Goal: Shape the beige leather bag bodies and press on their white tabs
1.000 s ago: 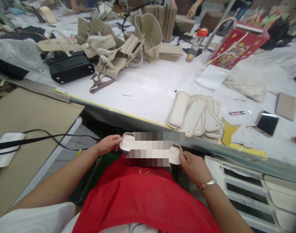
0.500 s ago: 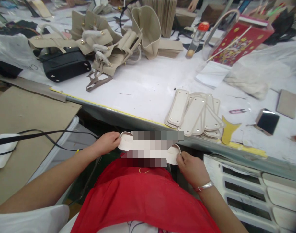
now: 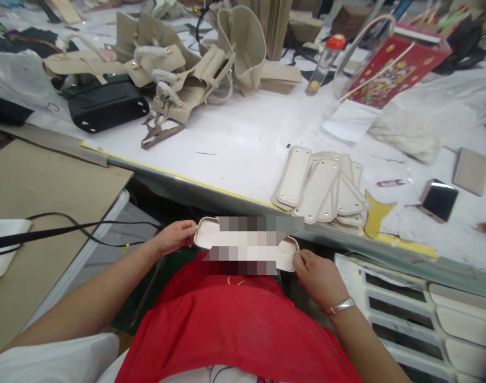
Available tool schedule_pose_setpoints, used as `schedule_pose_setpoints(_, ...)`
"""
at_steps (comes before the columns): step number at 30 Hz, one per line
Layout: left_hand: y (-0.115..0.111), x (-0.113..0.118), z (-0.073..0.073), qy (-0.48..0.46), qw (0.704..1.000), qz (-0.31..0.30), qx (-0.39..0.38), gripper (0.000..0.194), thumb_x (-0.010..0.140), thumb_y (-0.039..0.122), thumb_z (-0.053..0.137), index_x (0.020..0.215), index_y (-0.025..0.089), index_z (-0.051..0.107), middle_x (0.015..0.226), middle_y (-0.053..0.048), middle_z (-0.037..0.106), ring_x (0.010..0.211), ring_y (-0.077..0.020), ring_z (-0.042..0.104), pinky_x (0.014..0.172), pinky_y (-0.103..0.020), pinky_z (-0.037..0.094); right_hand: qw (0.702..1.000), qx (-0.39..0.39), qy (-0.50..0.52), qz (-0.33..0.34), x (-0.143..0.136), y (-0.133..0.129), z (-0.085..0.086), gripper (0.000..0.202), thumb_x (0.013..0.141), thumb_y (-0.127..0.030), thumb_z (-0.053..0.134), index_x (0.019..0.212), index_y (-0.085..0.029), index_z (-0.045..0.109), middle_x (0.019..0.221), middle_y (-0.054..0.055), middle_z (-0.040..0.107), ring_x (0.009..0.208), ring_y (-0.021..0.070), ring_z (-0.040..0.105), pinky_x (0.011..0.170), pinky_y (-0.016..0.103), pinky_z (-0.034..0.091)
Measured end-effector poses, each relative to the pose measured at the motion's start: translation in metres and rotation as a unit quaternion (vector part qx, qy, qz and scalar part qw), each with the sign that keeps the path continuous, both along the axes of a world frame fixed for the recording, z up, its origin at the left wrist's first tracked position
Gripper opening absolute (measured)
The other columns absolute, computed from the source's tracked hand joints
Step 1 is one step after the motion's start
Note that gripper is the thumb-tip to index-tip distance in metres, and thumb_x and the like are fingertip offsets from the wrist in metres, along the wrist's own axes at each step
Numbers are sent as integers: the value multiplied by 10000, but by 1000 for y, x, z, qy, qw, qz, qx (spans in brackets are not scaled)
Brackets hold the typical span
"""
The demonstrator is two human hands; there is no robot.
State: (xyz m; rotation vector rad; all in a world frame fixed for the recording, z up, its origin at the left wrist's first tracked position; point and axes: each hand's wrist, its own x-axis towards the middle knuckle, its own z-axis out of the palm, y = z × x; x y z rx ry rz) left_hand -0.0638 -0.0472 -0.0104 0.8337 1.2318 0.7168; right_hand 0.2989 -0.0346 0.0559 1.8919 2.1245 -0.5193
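Cream panel (image 3: 208,234) pinched at ends by left hand (image 3: 177,236), right hand (image 3: 319,275); forearms (image 3: 89,298) converging

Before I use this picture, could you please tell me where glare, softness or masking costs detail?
All in the head view: pixelation masks the middle of the pale piece between left hand and right hand; a bright reflection streaks the phone; print on the red container looks soft.

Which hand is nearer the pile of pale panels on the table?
Right. The right hand is below the pile of pale panels in the picture; the left hand is farther off, to its lower left.
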Motion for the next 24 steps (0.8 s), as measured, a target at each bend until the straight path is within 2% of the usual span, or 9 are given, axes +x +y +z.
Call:
schedule_pose_setpoints(3,1,5,0,27,999,19,9,355,748,458,630,658,155,468,507,58,474,442,-55,421,445,-174,318,1000,2,-10,12,0,1,-1,315,909,-291,334,753,-153,570,652,74,633,580,155,588,514,244,247)
schedule_pose_setpoints(5,1,8,3,71,997,10,27,357,759,461,615,648,156,469,489,58,473,440,-58,421,449,-176,311,1000,0,-10,15,0,1,-2,324,913,-300,327,750,-153,566,657,75,635,584,154,592,513,242,252)
schedule_pose_setpoints(10,8,8,13,144,986,-49,74,381,752,501,578,626,170,437,485,57,451,453,-71,405,454,-191,291,1000,-14,8,-1,-2,1,1,344,922,-317,312,741,-157,557,671,70,642,583,146,596,523,229,287)
schedule_pose_setpoints(13,15,2,24,222,965,-104,90,383,761,511,534,600,185,416,479,59,409,443,-79,366,442,-206,262,1000,-13,11,-1,-5,1,6,350,919,-305,311,739,-156,571,703,80,655,600,145,603,534,229,304)
schedule_pose_setpoints(15,19,1,35,307,933,-145,116,375,752,493,539,573,191,406,482,53,391,451,-90,358,447,-220,261,1000,-11,10,-3,-7,1,8,364,919,-307,307,742,-153,584,724,87,664,605,145,607,545,230,318)
schedule_pose_setpoints(18,16,18,53,443,848,-182,229,311,749,445,556,597,194,452,559,20,466,532,-129,435,513,-249,331,1000,5,-11,-9,-9,-2,11,379,918,-305,299,758,-149,605,750,104,676,667,173,631,582,243,346)
schedule_pose_setpoints(21,7,64,58,458,756,-225,411,221,822,391,487,797,187,570,868,-67,607,816,-202,544,748,-318,421,999,23,-25,-20,-10,-8,11,382,918,-301,292,814,-145,624,799,119,686,740,215,651,617,260,379)
schedule_pose_setpoints(23,2,103,54,412,702,-285,506,278,850,375,462,1001,180,590,1143,-114,580,1003,-239,521,883,-367,397,999,26,-23,-30,-10,-10,9,380,918,-297,292,846,-142,631,824,124,688,760,227,656,639,270,401)
schedule_pose_setpoints(24,0,121,51,394,676,-319,534,337,848,384,473,1096,178,571,1241,-124,539,1038,-251,509,902,-383,390,999,28,-22,-35,-10,-10,7,380,919,-299,292,856,-138,631,829,129,689,763,228,657,650,272,410)
